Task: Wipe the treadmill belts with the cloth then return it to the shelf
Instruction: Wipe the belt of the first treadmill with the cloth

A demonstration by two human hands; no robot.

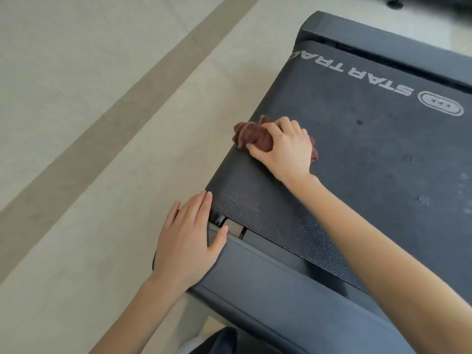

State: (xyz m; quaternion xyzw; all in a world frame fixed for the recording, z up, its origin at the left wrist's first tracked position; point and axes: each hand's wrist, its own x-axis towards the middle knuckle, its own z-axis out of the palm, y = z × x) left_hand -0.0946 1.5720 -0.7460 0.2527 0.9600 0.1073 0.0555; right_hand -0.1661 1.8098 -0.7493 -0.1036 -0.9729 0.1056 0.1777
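Maroon cloth, bunched up, sits on the treadmill belt right at the belt's left edge. Your right hand is on top of it, fingers curled over the wad and gripping it, pressing it down to the belt surface. A bit of cloth pokes out on the far side of the hand too.

Your left hand lies flat with straight fingers on the grey frame end at the near left corner. It holds nothing and looks like a brace, fingertips reaching the belt's edge.

Progress call: you're mid-wipe on this belt, not finished. Pale smudges and a dark dot show on the right part of the belt, well apart from the cloth, so that side likely needs a pass. The strip by the logo looks cleaner, but I can't tell wiped from unwiped for sure.

The task says belts, plural. Only one treadmill is in view, so I can't tell how many are done or left. The return step is not yet done: the cloth is in your hand and no shelf is in view. The beige floor to the left has nothing task-related on it.
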